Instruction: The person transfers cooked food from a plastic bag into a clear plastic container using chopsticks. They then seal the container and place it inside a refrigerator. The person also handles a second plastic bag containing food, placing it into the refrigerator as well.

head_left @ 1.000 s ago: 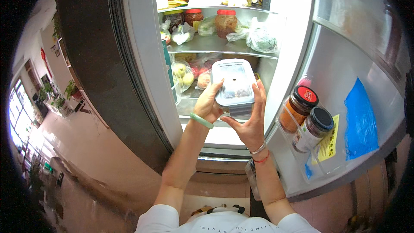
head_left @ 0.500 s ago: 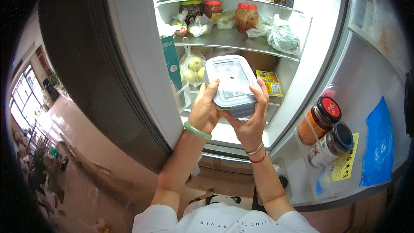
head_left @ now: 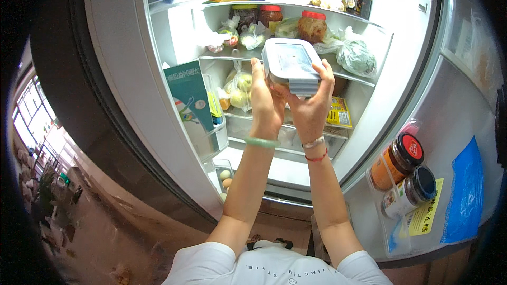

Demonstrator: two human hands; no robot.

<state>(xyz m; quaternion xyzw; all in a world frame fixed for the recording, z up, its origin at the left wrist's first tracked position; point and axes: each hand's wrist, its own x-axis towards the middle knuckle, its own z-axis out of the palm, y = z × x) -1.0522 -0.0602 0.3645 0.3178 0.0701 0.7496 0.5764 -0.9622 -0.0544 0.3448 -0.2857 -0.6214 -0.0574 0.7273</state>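
Observation:
A rectangular food container [head_left: 292,63] with a grey clip lid and see-through top is held up inside the open fridge, before the middle shelf. My right hand [head_left: 310,111] grips its near right corner, fingers over the right edge. At the left side, my left hand [head_left: 267,103] steadies it, the thumb pointing up along the wall and the other fingers partly hidden below. Behind the container, a red-lidded jar [head_left: 312,27] and a knotted bag of greens [head_left: 357,55] stand on the shelf. Lower down hangs a bag of round pale-green fruit [head_left: 240,88].
A green box [head_left: 188,97] stands in the left door's bin, with eggs [head_left: 226,178] below. On the right door, two dark-lidded jars [head_left: 398,161] sit in a rack beside a blue packet [head_left: 463,192]. More jars and bags crowd the top shelf [head_left: 296,4]. A yellow packet [head_left: 338,112] lies lower right.
Both hands have carried the container upward and farther into the fridge, toward the middle shelf. The left door has swung wider, baring its bins. My left thumb has slid off the lid to the side.

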